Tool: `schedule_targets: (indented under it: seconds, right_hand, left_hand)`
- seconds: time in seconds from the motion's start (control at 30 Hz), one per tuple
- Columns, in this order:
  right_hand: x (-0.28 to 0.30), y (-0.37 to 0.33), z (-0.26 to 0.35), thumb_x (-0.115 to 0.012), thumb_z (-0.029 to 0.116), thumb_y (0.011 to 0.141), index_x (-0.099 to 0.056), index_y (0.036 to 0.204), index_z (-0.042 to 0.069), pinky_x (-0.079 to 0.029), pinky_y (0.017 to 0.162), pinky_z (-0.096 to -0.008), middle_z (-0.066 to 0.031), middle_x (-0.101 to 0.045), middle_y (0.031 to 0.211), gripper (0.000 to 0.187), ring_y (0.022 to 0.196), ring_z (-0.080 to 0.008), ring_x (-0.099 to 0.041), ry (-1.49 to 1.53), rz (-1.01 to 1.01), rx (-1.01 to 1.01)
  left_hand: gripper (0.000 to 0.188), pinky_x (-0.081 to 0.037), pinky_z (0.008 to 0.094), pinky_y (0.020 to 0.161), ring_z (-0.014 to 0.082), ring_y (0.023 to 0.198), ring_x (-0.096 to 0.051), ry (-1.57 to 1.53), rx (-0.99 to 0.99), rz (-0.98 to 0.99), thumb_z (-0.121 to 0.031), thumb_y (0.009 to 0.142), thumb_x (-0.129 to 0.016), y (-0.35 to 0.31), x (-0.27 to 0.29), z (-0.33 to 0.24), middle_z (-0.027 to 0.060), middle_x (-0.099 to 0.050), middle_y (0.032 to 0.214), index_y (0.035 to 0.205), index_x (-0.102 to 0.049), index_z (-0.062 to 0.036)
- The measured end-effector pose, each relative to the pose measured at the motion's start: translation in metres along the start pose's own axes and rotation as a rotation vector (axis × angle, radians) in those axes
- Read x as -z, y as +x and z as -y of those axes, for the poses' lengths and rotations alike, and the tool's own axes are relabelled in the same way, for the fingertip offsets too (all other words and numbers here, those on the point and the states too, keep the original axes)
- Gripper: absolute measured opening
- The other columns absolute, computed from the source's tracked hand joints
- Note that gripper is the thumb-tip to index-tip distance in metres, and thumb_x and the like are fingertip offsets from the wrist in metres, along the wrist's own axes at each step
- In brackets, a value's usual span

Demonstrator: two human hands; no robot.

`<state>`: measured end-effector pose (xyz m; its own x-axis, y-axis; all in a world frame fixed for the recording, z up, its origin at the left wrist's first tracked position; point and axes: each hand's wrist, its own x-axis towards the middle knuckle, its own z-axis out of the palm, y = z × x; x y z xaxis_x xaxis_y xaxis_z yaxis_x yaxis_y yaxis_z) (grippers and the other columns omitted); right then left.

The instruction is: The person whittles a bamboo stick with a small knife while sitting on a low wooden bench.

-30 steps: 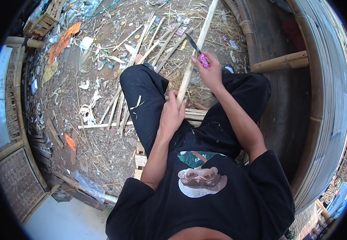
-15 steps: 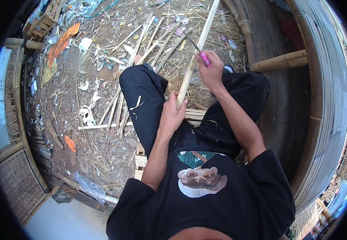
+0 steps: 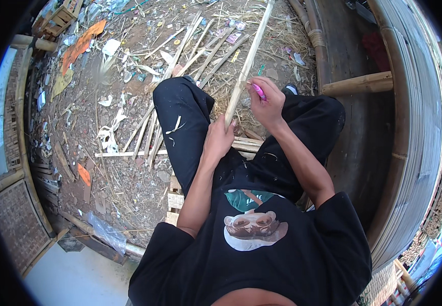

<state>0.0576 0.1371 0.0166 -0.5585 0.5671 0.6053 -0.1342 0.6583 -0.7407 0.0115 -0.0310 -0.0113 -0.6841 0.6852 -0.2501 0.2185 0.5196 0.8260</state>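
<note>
A long pale bamboo strip (image 3: 249, 56) runs from my lap up and away over the ground. My left hand (image 3: 219, 140) grips its lower end between my knees. My right hand (image 3: 265, 104) is closed around a knife with a pink handle (image 3: 258, 91), held against the strip's right side about a hand's width above my left hand. The blade is hidden behind the strip and my fingers. I sit in black trousers and a black shirt.
Several split bamboo strips (image 3: 152, 135) lie on the dirt to my left among shavings and scraps of litter. A curved bamboo structure (image 3: 414, 127) rises on the right with a thick pole (image 3: 358, 84) sticking out. A woven panel (image 3: 14, 224) stands at lower left.
My right hand has drawn the knife down the strip toward my body. The blade that showed above the hand earlier is now hidden. My left hand keeps its grip.
</note>
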Motion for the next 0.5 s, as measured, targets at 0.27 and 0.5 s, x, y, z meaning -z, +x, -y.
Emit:
schedule_targets:
  seconds: [0.27,0.5]
  right_hand:
    - [0.032,0.01,-0.079,-0.058,0.026,0.091,-0.066,0.104,-0.001,-0.046,0.057,-0.0286,-0.0096,-0.066,0.068,0.03,0.056,-0.0113,-0.06,-0.268,-0.067,-0.731]
    - [0.04,0.013,-0.066,-0.045,0.024,0.098,-0.065,0.093,0.002,-0.041,0.053,-0.0326,-0.007,-0.056,0.06,0.03,0.051,-0.0156,-0.051,-0.032,0.322,-0.618]
  left_hand:
    - [0.024,-0.041,0.0301,0.041,0.0126,0.045,-0.053,-0.103,0.076,0.097,-0.022,0.09,-0.061,-0.004,0.005,-0.014,0.0063,-0.057,0.061,0.092,-0.058,0.0022]
    - [0.023,-0.036,0.0245,0.036,0.0074,0.039,-0.042,-0.303,0.143,0.204,-0.023,0.094,-0.057,-0.006,0.008,-0.027,-0.0017,-0.046,0.056,0.096,-0.055,-0.0009]
